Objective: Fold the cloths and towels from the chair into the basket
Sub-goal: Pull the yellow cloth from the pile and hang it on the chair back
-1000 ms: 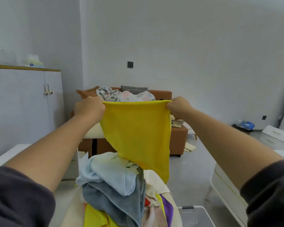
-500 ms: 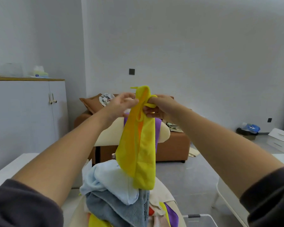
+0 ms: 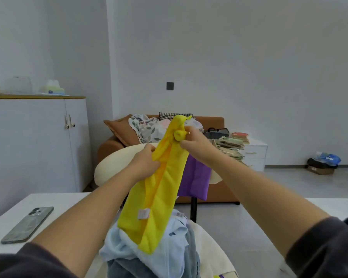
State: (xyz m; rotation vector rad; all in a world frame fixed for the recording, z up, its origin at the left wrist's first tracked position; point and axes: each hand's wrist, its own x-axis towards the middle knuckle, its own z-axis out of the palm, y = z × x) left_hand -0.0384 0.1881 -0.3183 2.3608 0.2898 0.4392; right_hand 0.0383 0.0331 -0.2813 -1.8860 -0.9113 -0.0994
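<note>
A yellow cloth [image 3: 159,189], folded lengthwise into a narrow strip, hangs in front of me. My right hand [image 3: 195,143] pinches its top corners up high. My left hand [image 3: 145,163] grips its left edge a little lower. The strip's lower end reaches a pile on the cream chair [image 3: 213,243]: a light blue towel [image 3: 169,243] over a grey towel [image 3: 129,267]. A purple cloth [image 3: 195,181] hangs over a cream chair back [image 3: 113,165] beyond. No basket is in view.
A phone [image 3: 28,224] lies on the white table [image 3: 64,199] at my left. A white cabinet [image 3: 34,143] stands along the left wall. Behind are a brown sofa [image 3: 207,125] with clothes, stacked books [image 3: 232,145] on white drawers, and a second white table edge [image 3: 329,203] at the right.
The spread yellow cloth was brought together into a narrow strip. My left hand has since slid down its edge while my right hand keeps the top. The view dropped, showing the phone and table.
</note>
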